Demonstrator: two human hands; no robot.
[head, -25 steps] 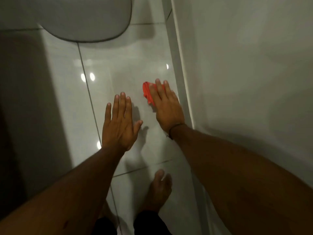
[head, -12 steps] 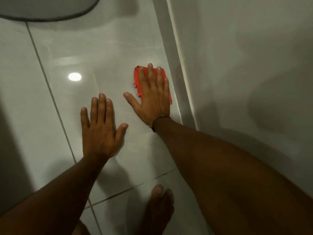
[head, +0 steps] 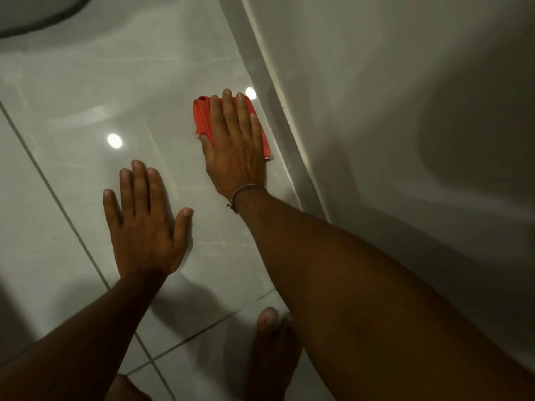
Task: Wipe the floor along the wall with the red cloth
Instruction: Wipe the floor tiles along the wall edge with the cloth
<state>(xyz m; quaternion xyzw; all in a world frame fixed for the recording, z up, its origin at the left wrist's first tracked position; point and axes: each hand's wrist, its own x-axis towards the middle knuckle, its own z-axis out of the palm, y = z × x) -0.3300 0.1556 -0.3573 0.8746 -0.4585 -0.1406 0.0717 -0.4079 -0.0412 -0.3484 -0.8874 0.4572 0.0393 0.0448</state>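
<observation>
A folded red cloth [head: 202,117] lies flat on the glossy white floor tiles [head: 121,82], close beside the skirting of the white wall [head: 390,96]. My right hand [head: 234,146] presses flat on top of the cloth, fingers together, covering most of it; red edges show on its left and right sides. My left hand [head: 144,224] rests palm down on the bare tile, fingers spread, to the left of and nearer than the cloth, holding nothing.
A white skirting strip [head: 278,117] runs diagonally along the wall base. A curved dark-edged white object [head: 34,18] sits at the top left. My bare foot [head: 272,351] stands on the tile at the bottom. Dark grout lines [head: 58,198] cross the floor.
The right hand has slid the cloth toward me along the skirting, with the thumb now tucked in. The view has shifted, and the left hand has stayed planted on the tile.
</observation>
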